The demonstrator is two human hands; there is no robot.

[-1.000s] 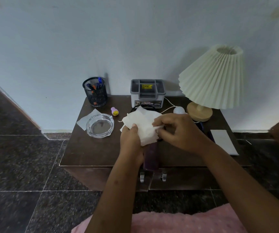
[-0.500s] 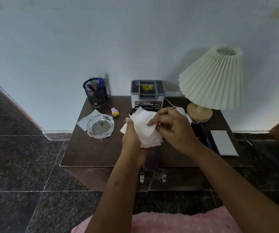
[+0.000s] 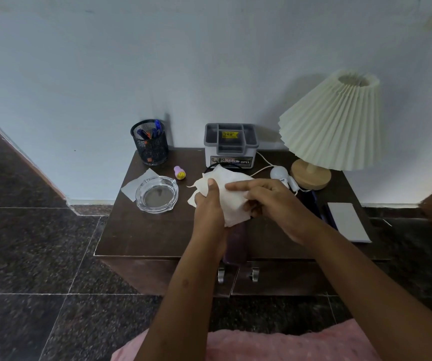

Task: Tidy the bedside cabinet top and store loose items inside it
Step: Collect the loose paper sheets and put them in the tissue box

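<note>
While the white tissue (image 3: 231, 204) is held above the middle of the cabinet top (image 3: 144, 235), it is gripped by the left hand (image 3: 208, 207) with the thumb pressed on top, and pinched at its 3 o'clock edge by the right hand (image 3: 272, 201). A fold could be dropped, or the dark item (image 3: 235, 243) at 6 o'clock, by the front edge, nudged off by a wrist. "OPEL" is read on the grey box (image 3: 231, 152) at 12 o'clock; its yellow sticker shows a price, seemingly 49.00.
</note>
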